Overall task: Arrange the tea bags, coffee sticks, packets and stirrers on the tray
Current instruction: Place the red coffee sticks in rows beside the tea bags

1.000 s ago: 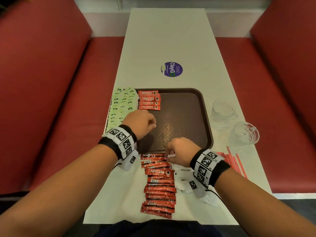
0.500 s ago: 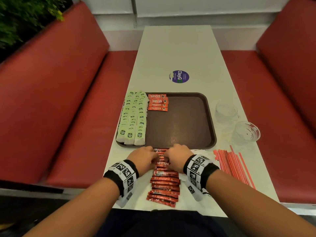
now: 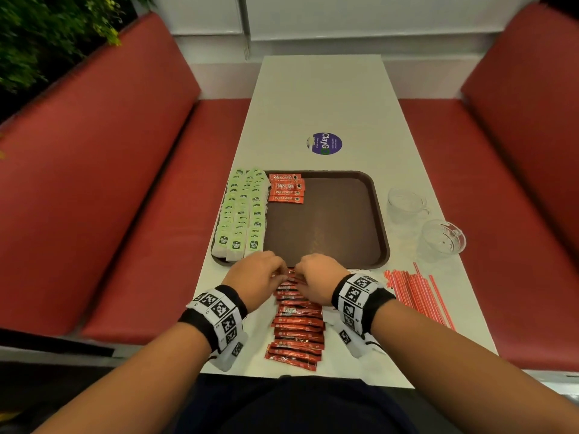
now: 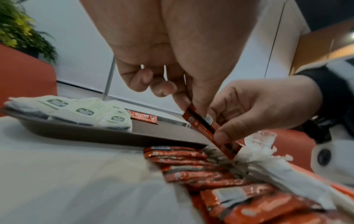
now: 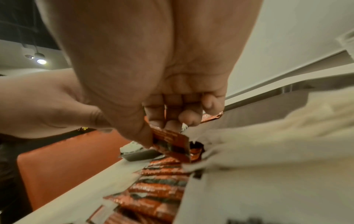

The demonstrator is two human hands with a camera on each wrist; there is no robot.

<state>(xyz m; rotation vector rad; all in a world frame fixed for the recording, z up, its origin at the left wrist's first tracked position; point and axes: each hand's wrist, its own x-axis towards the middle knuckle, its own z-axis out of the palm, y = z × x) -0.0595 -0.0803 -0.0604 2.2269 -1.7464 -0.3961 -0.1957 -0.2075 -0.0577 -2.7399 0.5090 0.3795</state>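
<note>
A brown tray [image 3: 329, 220] lies mid-table, with green tea bags [image 3: 241, 214] in rows along its left side and several red coffee sticks [image 3: 285, 191] beside them at the far end. A line of red coffee sticks [image 3: 297, 327] runs on the table from the tray's near edge toward me. Both hands meet at the far end of that line. My left hand [image 3: 280, 270] pinches the upper end of one coffee stick [image 4: 203, 125]. My right hand [image 3: 300, 272] pinches the same stick lower down, so it hangs tilted above the others.
Red stirrers [image 3: 416, 292] lie on the table at the right, with two glass cups [image 3: 405, 203] [image 3: 441, 239] beyond them. White packets [image 4: 268, 163] sit under my right wrist. A purple sticker [image 3: 324, 144] marks the far table. Red benches flank both sides.
My left hand came back from over the tray to the line of sticks on the table. Both hands now hold one stick together. The view has tilted up.
</note>
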